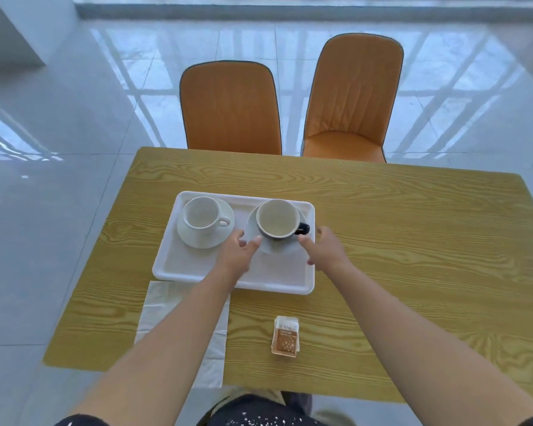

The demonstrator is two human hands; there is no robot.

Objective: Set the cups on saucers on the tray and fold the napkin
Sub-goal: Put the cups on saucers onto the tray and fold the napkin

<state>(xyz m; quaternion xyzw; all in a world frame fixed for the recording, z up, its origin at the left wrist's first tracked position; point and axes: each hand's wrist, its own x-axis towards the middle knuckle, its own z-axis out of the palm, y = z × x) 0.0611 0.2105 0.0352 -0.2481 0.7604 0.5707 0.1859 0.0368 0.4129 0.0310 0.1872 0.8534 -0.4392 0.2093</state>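
A white tray (277, 276) lies on the wooden table (397, 241). On its left stands a white cup (202, 216) on a white saucer (197, 241). On its right a black cup with a pale inside (277, 219) sits on a second white saucer (274, 249). My left hand (237, 250) reaches to that saucer's near left rim, fingers extended and touching it. My right hand (323, 249) is at the saucer's right side, below the cup's black handle, fingers spread. A white napkin (157, 312) lies unfolded near the tray's front left, partly under my left forearm.
A small brown and white packet (285, 336) lies on the table in front of the tray. Two orange chairs (231, 109) (351, 99) stand at the table's far edge. Glossy floor tiles surround the table.
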